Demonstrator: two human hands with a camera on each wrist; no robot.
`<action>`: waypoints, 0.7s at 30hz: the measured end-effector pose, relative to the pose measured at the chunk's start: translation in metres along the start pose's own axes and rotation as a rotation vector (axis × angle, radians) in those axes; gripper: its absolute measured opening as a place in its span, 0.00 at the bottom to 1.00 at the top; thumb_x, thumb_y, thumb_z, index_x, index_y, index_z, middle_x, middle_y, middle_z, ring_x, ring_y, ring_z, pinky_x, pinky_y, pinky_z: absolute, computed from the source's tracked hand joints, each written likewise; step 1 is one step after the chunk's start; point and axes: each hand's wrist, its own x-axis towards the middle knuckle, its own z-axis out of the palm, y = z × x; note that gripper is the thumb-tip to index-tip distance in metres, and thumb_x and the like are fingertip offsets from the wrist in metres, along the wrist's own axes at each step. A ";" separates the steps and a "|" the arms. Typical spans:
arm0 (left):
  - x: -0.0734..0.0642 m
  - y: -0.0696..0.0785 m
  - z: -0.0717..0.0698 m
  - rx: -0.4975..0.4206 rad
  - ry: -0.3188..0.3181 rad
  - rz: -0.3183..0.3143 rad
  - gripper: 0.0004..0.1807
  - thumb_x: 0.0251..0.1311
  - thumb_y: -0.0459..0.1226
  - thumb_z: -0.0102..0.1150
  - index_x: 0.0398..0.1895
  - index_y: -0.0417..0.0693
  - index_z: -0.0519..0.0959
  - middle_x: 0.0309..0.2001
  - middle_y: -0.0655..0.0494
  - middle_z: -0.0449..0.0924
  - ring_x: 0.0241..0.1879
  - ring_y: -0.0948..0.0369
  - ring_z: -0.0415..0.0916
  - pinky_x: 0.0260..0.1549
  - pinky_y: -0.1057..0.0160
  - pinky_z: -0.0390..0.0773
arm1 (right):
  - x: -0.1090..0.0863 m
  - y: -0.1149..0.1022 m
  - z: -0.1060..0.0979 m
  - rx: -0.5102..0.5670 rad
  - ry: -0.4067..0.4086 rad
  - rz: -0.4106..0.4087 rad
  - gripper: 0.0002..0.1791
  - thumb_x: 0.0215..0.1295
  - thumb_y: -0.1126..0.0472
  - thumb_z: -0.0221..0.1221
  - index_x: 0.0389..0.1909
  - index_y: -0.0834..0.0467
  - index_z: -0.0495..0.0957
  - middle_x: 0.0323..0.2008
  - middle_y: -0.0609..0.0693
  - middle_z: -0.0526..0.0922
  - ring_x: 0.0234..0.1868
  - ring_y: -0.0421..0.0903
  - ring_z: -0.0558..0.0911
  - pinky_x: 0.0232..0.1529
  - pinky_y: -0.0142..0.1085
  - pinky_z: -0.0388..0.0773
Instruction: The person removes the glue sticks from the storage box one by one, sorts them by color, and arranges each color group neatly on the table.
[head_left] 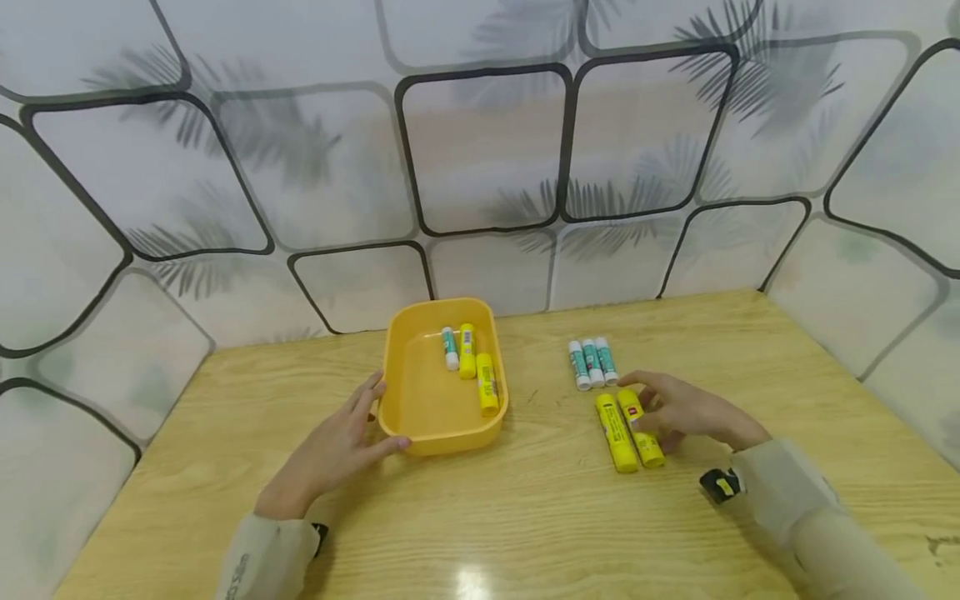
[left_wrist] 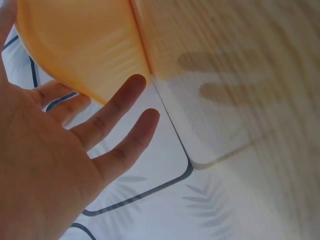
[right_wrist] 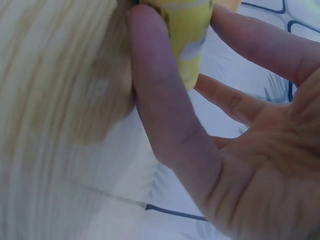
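Observation:
My left hand [head_left: 330, 454] rests at the near left corner of a yellow plastic tray [head_left: 442, 444], its fingers spread and fairly straight against the rim. Inside the tray lie a small teal-and-white glue stick [head_left: 449, 348] and two yellow glue sticks [head_left: 467, 350]. On the right, a yellow glue stick [head_left: 648, 450] is pinched between the thumb and fingers of my right hand [head_left: 682, 410]; in the right wrist view the thumb covers part of this yellow stick [right_wrist: 187, 50]. Another yellow glue stick [head_left: 617, 433] lies just left of it on the table.
Three teal-and-white glue sticks [head_left: 592, 363] lie side by side behind the yellow pair. The wooden table [head_left: 450, 525] meets a patterned cloth [head_left: 487, 158] at its back edge. A bright glare spot shows near the table's front.

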 end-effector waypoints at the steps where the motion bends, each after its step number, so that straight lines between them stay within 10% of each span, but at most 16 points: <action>1: 0.000 0.000 0.000 -0.001 0.002 0.003 0.56 0.66 0.62 0.58 0.82 0.40 0.43 0.77 0.39 0.56 0.58 0.43 0.77 0.59 0.34 0.71 | -0.001 0.000 -0.001 0.005 0.001 -0.001 0.38 0.66 0.67 0.62 0.73 0.70 0.57 0.57 0.77 0.65 0.39 0.54 0.81 0.33 0.47 0.86; 21: -0.001 -0.001 -0.001 -0.002 0.008 0.002 0.56 0.66 0.62 0.59 0.82 0.41 0.44 0.79 0.42 0.52 0.60 0.42 0.75 0.61 0.34 0.69 | 0.026 -0.052 -0.034 -0.002 0.068 -0.100 0.34 0.74 0.63 0.57 0.73 0.72 0.55 0.63 0.75 0.63 0.56 0.66 0.76 0.41 0.49 0.86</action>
